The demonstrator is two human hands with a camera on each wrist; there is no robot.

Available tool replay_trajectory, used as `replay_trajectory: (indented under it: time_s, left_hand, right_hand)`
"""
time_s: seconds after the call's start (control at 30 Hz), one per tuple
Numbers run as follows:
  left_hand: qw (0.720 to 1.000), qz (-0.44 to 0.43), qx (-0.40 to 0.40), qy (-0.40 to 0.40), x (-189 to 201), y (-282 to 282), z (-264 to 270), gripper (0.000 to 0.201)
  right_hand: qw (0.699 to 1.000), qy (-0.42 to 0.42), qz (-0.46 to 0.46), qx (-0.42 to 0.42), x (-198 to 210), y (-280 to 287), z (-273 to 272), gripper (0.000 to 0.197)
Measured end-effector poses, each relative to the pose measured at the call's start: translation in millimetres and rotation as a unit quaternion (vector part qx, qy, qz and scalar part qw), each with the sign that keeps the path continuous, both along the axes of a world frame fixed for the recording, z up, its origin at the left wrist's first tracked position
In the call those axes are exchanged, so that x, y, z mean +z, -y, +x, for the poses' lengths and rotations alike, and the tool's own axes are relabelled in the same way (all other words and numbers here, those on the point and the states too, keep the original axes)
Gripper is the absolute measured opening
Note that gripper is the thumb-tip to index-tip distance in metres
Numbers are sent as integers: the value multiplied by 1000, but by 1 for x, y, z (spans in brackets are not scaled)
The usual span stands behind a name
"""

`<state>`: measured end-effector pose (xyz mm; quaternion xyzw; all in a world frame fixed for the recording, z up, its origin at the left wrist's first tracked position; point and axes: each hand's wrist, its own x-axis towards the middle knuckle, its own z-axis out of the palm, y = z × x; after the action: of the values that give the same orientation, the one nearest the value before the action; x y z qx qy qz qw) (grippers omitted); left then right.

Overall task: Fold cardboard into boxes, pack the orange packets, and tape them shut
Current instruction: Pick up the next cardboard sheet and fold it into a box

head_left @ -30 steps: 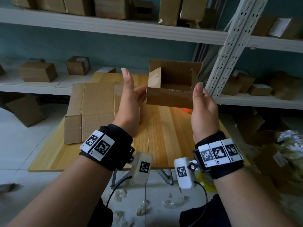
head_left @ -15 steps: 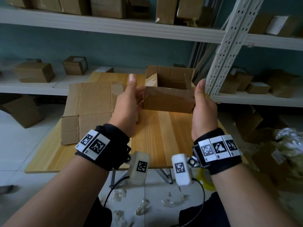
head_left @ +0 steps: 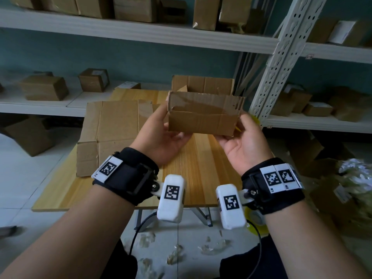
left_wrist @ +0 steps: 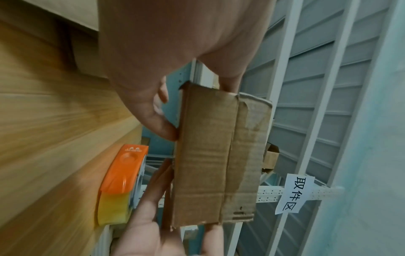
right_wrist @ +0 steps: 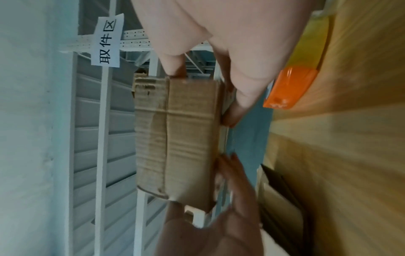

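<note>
While the small cardboard box [head_left: 201, 122] is held in the air above the wooden table [head_left: 203, 170], its top flaps stand open — the near flap tilts toward the camera and the far flap stands upright behind it. The left hand [head_left: 161, 137] grips the box's left end, thumb on the near lower edge and fingers curled around the end. The right hand [head_left: 241, 141] grips the right end in the same way, palm turned up beneath the corner. Both wrist views show the box pinched between the two hands. An orange tape dispenser [left_wrist: 122, 181] rests on the table just beyond the box. Flattened cardboard sheets [head_left: 112, 133] lie on the table's left part. Metal shelving [head_left: 277, 63] carrying further boxes stands behind — detail there is dim.
</note>
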<state>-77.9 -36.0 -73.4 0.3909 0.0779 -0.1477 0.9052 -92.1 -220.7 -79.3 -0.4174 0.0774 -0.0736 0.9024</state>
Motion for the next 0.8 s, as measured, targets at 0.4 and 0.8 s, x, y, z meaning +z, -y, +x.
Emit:
replay_trajectory:
  time_s: [0.4, 0.8]
  left_hand:
    - [989, 110, -59, 77, 1, -10, 7, 28]
    - [881, 445, -28, 158, -10, -8, 4, 39]
  right_hand:
    - [997, 6, -74, 35, 3, 19, 0, 7]
    - [892, 17, -446, 77, -11, 13, -8, 42]
